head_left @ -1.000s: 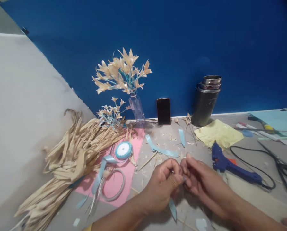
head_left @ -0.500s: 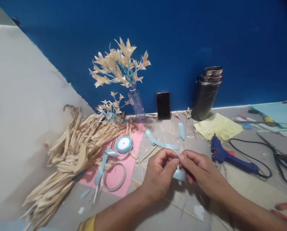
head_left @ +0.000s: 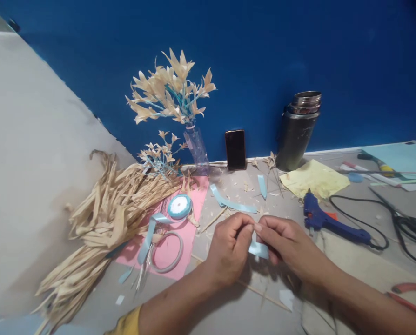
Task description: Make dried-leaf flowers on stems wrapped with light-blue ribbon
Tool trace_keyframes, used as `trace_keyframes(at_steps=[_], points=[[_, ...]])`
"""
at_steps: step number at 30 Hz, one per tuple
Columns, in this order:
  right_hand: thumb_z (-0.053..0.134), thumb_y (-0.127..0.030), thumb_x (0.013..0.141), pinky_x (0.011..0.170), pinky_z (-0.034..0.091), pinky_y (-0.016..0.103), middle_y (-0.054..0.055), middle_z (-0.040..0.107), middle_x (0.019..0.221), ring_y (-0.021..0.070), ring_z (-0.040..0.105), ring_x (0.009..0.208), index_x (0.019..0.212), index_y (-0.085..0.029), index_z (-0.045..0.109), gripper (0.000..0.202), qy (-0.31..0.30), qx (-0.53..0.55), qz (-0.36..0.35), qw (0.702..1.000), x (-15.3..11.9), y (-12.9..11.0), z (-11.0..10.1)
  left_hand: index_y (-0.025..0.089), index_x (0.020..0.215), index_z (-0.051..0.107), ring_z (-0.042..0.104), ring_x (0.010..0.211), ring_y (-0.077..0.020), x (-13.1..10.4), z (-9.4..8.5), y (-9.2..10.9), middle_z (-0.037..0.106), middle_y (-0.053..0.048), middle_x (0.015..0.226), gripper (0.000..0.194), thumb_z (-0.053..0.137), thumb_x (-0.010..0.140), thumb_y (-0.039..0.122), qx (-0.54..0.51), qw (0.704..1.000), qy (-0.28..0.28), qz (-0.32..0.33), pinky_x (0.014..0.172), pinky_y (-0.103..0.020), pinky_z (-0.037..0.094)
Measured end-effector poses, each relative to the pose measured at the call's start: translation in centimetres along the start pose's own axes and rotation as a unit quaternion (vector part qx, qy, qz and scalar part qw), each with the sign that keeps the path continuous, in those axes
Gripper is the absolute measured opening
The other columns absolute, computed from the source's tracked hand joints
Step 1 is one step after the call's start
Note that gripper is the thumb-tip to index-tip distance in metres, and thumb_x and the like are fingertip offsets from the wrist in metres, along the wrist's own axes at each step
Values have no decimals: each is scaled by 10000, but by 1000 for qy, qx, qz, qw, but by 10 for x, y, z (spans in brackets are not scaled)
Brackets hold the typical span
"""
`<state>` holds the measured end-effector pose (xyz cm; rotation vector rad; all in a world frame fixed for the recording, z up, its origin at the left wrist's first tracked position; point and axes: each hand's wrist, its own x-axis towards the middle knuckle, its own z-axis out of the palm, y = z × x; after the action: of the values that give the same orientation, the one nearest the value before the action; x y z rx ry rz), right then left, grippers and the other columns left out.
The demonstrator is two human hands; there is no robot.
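My left hand (head_left: 231, 249) and my right hand (head_left: 287, 242) meet fingertip to fingertip low over the table, both closed in a pinch. A short light blue ribbon (head_left: 258, 250) hangs just below the joined fingertips, beside my right fingers. Whatever the left thumb and forefinger pinch is too small and covered to make out. Beyond the hands lie another light blue ribbon strip (head_left: 234, 204) and a thin stick (head_left: 214, 220). Farther left, a ribbon spool (head_left: 179, 207) rests on pink paper (head_left: 190, 239).
Dried husks (head_left: 120, 218) heap at left, near husk flowers in a clear bottle (head_left: 196, 146). A phone (head_left: 235, 150) and dark flask (head_left: 297, 132) stand by the wall. Right are a blue glue gun (head_left: 333, 225), its cord, scissors (head_left: 408, 225) and red-handled pliers (head_left: 410, 289).
The whole view has shifted slightly, so things sit a little higher and further left. Both hands keep their pinch, and the hanging ribbon has turned slightly.
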<state>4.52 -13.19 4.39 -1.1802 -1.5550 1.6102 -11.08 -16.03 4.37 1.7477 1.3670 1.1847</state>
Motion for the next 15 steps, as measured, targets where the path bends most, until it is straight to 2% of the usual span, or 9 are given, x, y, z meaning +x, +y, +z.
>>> trace_keyframes(at_steps=[6, 15], points=[[563, -543, 812, 429, 236, 204, -64, 448, 383, 79, 336, 378, 627, -206, 520, 387, -19, 98, 70, 993, 3, -2, 1, 187, 1001, 659, 600, 825, -173, -2, 1, -10, 675, -68, 887, 203, 458, 972, 186, 127, 987, -18, 100, 768, -272, 436], [561, -464, 764, 417, 196, 206, -70, 435, 378, 74, 331, 364, 608, -209, 510, 303, -36, 92, 88, 991, 4, -3, 0, 188, 866, 620, 507, 610, -159, -3, -3, -11, 598, -53, 723, 215, 424, 937, 134, 309, 934, -47, 172, 565, -276, 334]])
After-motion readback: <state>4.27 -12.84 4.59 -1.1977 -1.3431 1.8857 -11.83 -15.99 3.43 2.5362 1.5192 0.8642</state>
